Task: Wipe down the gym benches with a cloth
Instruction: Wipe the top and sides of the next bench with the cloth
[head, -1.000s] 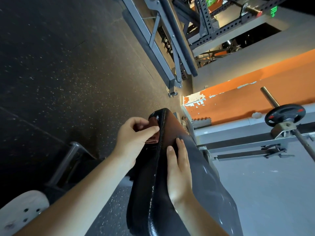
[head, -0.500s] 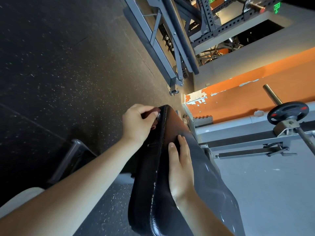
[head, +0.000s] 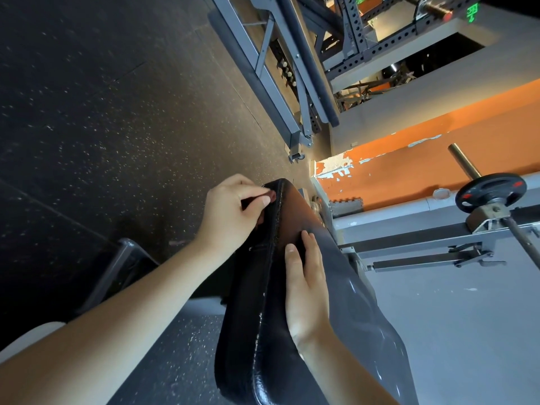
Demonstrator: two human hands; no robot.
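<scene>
A black padded gym bench (head: 257, 331) runs from the bottom centre up to the middle of the view, which is strongly tilted. My left hand (head: 230, 214) grips a reddish-brown cloth (head: 271, 197) against the bench's left side edge near its far end; only a small bit of cloth shows between thumb and fingers. My right hand (head: 306, 285) rests flat on the bench's top surface, fingers straight and pointing toward the far end.
Dark speckled rubber floor (head: 102, 127) fills the left. A grey steel rack frame (head: 274, 83) stands ahead. On the right, a barbell with a black weight plate (head: 491, 191) lies on a grey frame before an orange wall (head: 438, 165). A grey bench leg (head: 117, 270) shows lower left.
My left hand has slid the cloth up the bench's side edge toward the far end, and less cloth shows now. My right hand has stayed flat on the pad.
</scene>
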